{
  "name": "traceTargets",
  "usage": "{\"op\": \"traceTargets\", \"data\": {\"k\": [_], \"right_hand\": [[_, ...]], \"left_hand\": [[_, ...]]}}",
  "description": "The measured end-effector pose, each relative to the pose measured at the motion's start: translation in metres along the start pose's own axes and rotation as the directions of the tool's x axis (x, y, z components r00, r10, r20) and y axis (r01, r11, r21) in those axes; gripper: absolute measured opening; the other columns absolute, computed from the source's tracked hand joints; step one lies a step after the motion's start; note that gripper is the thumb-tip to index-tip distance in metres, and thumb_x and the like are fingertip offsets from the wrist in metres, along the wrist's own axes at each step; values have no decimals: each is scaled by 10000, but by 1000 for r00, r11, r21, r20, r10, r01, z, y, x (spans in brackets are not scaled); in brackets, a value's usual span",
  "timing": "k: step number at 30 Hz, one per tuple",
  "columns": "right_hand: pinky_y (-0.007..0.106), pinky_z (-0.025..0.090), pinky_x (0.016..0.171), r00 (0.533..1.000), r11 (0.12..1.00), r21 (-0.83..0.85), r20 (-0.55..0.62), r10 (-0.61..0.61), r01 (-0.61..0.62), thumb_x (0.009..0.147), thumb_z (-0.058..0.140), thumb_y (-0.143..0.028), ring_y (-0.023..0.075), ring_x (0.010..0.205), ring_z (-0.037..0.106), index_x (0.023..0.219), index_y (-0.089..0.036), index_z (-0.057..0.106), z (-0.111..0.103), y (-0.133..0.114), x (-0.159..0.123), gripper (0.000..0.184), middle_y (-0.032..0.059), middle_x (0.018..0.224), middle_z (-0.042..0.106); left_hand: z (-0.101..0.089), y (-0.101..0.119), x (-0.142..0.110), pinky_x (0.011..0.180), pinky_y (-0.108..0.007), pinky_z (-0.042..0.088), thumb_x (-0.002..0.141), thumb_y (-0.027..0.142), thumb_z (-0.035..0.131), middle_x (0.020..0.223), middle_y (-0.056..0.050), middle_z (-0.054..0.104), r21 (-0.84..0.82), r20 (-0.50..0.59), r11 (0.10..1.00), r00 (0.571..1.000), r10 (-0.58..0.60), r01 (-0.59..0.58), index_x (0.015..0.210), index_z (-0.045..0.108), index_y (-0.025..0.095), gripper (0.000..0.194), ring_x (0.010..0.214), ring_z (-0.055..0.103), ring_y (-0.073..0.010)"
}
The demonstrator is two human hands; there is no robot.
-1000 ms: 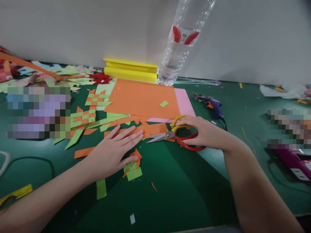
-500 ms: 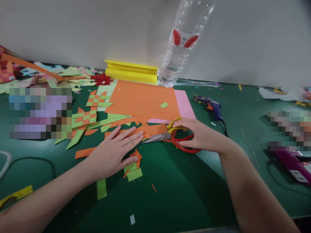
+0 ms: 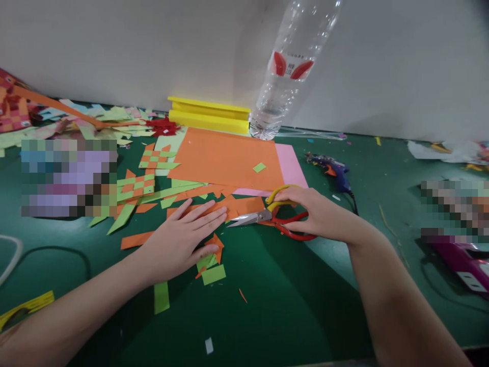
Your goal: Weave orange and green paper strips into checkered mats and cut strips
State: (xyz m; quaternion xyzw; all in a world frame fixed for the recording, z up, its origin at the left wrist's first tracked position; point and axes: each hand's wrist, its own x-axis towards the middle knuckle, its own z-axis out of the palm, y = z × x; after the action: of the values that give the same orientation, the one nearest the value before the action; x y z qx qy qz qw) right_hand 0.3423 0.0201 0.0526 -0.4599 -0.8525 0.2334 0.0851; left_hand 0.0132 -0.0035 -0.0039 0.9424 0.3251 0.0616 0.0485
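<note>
My left hand [image 3: 179,242] lies flat with its fingers spread over orange paper strips [image 3: 246,205] on the green table. Under and beside its thumb are small orange and green paper scraps [image 3: 214,274]. In my right hand [image 3: 315,214] is a pair of scissors [image 3: 273,213] with one yellow and one red handle loop. The blades look nearly closed and point left, their tips close to my left fingertips. Behind the hands lies a large orange sheet [image 3: 229,158], partly over a pink sheet [image 3: 292,163]. Two woven orange-and-green paper fish [image 3: 155,157] [image 3: 137,187] rest left of it.
A clear plastic bottle [image 3: 278,97] leans against the wall beside a folded yellow paper piece [image 3: 208,116]. A blue glue gun [image 3: 332,168] with a cord lies to the right. Paper cuttings [image 3: 76,114] are heaped back left. A magenta device [image 3: 454,260] sits far right.
My right hand and the scissors shifted left, then slightly back to the right. My left hand stays flat in nearly the same place. The whole view has drifted slightly.
</note>
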Motion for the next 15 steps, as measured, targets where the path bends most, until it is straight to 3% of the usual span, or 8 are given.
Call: {"op": "traceTargets", "data": {"k": [7,15], "right_hand": [[435,462,997,999,999,-3,-4,43,-43,748,668,-327,266,1150,597,1117,-277,636,4,-1,-1,373,47,1248,641],[420,463,994,1000,1000,6,-4,14,-14,768,665,-302,251,1147,600,1119,-270,639,2,-2,2,353,50,1234,650]], "left_hand": [[-1,0,0,1222,-440,72,1009,563,266,1571,57,292,-14,-2,1000,1000,0,0,1549,110,317,614,1478,237,-203],[-4,3,2,1219,-457,116,1007,565,261,1560,47,324,-36,-1,999,1000,-20,20,1548,115,327,609,1472,256,-210]]}}
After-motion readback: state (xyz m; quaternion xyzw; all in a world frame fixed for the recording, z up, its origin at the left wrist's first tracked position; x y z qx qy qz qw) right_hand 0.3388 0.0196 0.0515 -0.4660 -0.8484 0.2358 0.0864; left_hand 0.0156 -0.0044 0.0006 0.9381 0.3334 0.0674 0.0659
